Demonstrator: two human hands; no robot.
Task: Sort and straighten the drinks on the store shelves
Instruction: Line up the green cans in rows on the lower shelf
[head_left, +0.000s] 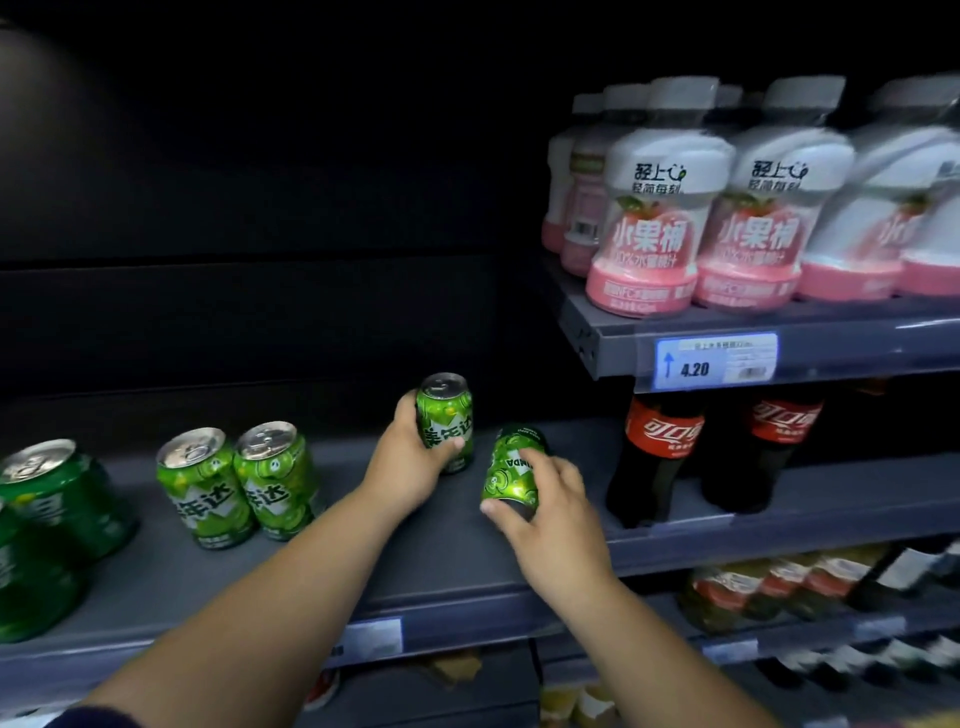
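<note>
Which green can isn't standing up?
The green can in the right hand; it is tipped with upside-down lettering, while the others stand with silver tops up.

Single view, head-worn, wide-angle. It faces a grey shelf (415, 561) head-on from the aisle side, pitched forward and down.

Near: both forearms enter from 6–7 o'clock and reach the shelf. The left hand (415, 462) grips an upright green can (445, 415) at centre. The right hand (550, 519) grips a tilted green can (511, 470) just beside it, toward 4 o'clock.

Pink bottles (649, 234) sit at 2 o'clock, with lower shelves at 5 o'clock.
</note>
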